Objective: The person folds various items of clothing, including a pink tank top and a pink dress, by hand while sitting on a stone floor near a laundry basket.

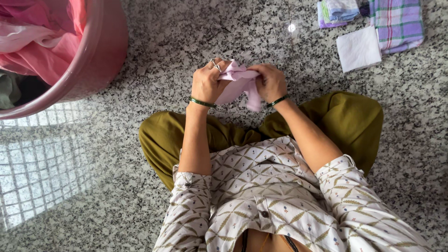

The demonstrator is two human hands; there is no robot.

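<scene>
A speckled grey granite floor (186, 37) fills the view, with a window grille's shadow laid across its left side. At upper left stands a pink plastic tub (100, 51) heaped with pink and white laundry. At upper right lie a folded checked cloth (396, 21), a small stack of folded pieces (337, 11) and a white folded square (358, 49), well apart from the hands. The person sits cross-legged. The left hand (205, 84) and right hand (269, 81) each pinch a small pale pink cloth (240, 84), held bunched between them above the floor. A loose corner hangs down; it may well slip free or crease if the grasp loosens.
</scene>
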